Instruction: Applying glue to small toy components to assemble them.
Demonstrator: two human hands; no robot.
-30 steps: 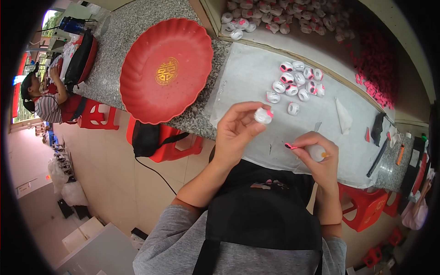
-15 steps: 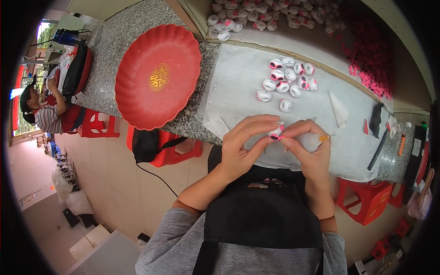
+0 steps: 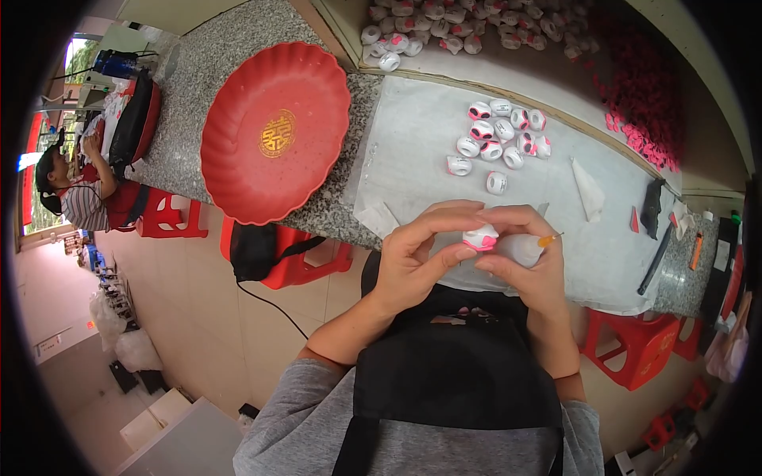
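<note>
My left hand (image 3: 414,258) pinches a small white plastic piece with pink trim (image 3: 480,238) between thumb and fingers, just over the near part of the white sheet. Close beside it, my right hand (image 3: 541,274) curls around a translucent white squeeze bottle (image 3: 521,251) with an amber needle tip pointing to the right. Its thumb and index finger reach toward the same piece; whether they touch it I cannot tell. Beyond my hands, several similar white pieces (image 3: 496,183), many with pink and black parts, lie grouped on the white sheet (image 3: 421,143).
A scalloped red tray (image 3: 238,159) rests on the speckled counter at left. White pieces (image 3: 452,14) and small pink parts (image 3: 639,111) are heaped behind a wooden ledge. Paper scraps (image 3: 586,190), a black rod (image 3: 655,266) and an orange tool (image 3: 696,252) lie right. Another person sits far left.
The piece has been turned in my left fingers, so more white and pink shows. My right fingertips have drawn off its pink edge, and the bottle has tilted, shifting slightly left.
</note>
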